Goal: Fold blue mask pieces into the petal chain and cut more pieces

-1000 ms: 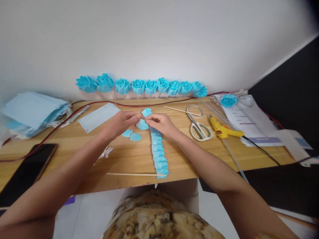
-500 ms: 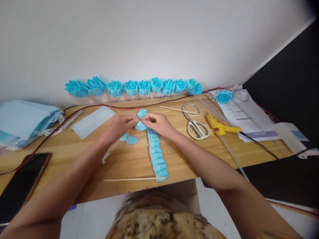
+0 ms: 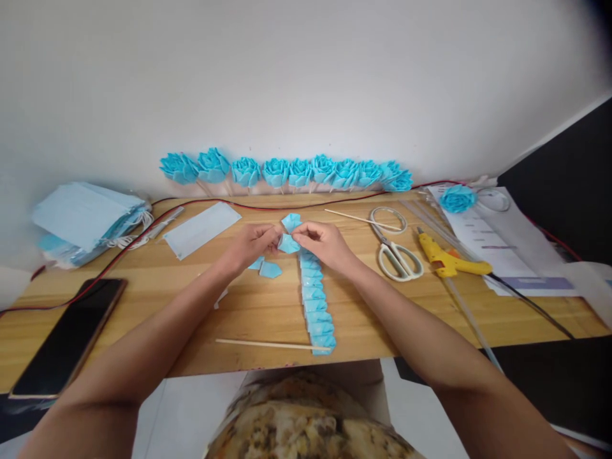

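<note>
My left hand (image 3: pixel 251 243) and my right hand (image 3: pixel 325 242) meet over the wooden table (image 3: pixel 258 306), both pinching a small folded blue petal piece (image 3: pixel 288 243) between thumb and fingers. Just behind it lies another blue piece (image 3: pixel 291 221). From under my right hand a row of overlapping folded blue petals (image 3: pixel 315 306) runs toward me, ending by a thin wooden stick (image 3: pixel 268 345). Two loose blue petals (image 3: pixel 268 268) lie below my left hand.
A row of finished blue flowers (image 3: pixel 287 171) leans on the wall. A flat mask (image 3: pixel 203 229) and a mask stack (image 3: pixel 83 220) lie left, a phone (image 3: pixel 71 335) at front left. Scissors (image 3: pixel 396 255), a tape ring (image 3: pixel 388 220), a yellow glue gun (image 3: pixel 447 260) and papers (image 3: pixel 492 242) are right.
My hands stay together on the blue piece with small finger movements. The view has shifted, so everything sits a little further right than half a second ago.
</note>
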`<state>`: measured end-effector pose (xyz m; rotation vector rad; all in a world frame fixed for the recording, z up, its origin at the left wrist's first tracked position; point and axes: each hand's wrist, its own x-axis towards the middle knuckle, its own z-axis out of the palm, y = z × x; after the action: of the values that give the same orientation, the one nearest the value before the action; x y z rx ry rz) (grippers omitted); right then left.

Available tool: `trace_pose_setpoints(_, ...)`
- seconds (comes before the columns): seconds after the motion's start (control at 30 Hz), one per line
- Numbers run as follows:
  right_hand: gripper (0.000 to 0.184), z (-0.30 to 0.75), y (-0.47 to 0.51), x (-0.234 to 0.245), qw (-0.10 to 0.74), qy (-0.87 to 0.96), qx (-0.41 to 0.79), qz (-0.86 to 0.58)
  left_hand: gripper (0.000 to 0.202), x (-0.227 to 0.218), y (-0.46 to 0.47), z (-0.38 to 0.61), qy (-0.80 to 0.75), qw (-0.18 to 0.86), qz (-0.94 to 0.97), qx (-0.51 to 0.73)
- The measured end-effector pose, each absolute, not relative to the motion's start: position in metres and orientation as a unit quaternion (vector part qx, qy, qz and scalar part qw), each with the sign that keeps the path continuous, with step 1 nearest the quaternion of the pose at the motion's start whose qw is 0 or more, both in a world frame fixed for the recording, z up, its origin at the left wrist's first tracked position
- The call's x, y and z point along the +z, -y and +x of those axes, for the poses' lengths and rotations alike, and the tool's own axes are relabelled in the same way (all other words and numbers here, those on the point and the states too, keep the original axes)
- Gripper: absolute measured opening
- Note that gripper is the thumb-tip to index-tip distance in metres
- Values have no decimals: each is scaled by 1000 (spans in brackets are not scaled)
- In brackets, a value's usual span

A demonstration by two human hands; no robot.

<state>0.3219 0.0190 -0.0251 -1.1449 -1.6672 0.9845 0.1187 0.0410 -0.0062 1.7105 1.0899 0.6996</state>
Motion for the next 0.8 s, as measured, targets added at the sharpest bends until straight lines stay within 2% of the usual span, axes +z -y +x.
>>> trace_pose_setpoints(0.8,19,320,-17,-27,421,673,388,-468,51,-12,-40,119,-440,464,714,286)
